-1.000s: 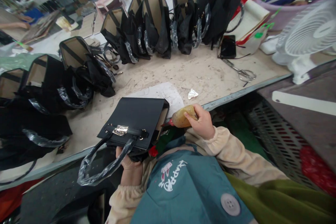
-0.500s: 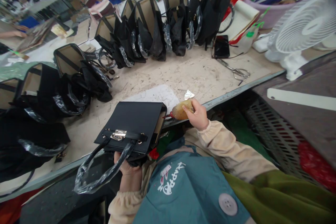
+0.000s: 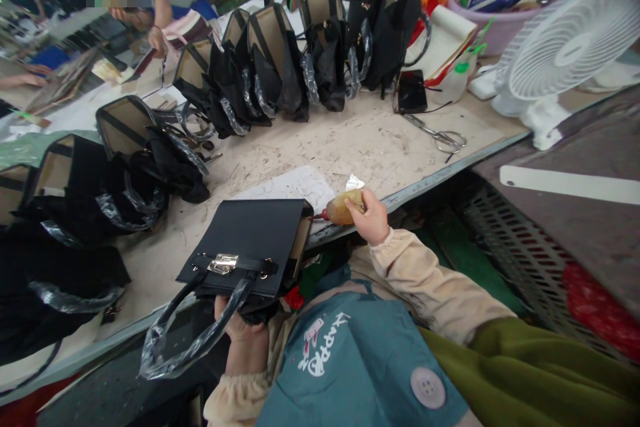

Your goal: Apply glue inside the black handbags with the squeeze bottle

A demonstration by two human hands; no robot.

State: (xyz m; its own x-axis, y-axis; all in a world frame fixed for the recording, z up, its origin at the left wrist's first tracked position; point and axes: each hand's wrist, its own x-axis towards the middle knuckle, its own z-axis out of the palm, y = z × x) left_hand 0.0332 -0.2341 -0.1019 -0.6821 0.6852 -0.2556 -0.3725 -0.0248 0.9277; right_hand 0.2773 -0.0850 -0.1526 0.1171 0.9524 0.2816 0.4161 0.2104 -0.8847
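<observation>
A black handbag [image 3: 255, 230] with a metal clasp and plastic-wrapped handles lies tilted over the table's front edge. Beneath its near side is my left hand [image 3: 243, 330], gripping it from below, with the fingertips partly hidden. My right hand [image 3: 370, 217] is closed around a yellowish squeeze bottle [image 3: 345, 207]. The bottle's thin red nozzle points left, at the bag's right side edge, where the beige inside shows. A white sheet [image 3: 305, 183] lies partly under the bag, and a crumpled white scrap [image 3: 355, 182] is just behind the bottle.
Several black bags [image 3: 273, 47] stand in a row across the table [image 3: 360, 137], and others are at the left. Scissors [image 3: 445, 139], a phone [image 3: 413, 91], a white fan [image 3: 570, 47] and a purple basin [image 3: 500, 20] are at the right. Another person's hand [image 3: 157, 40] shows behind.
The view has shifted slightly. Both hands keep their holds, and the nozzle stays at the bag's side edge. The person behind has changed arm position.
</observation>
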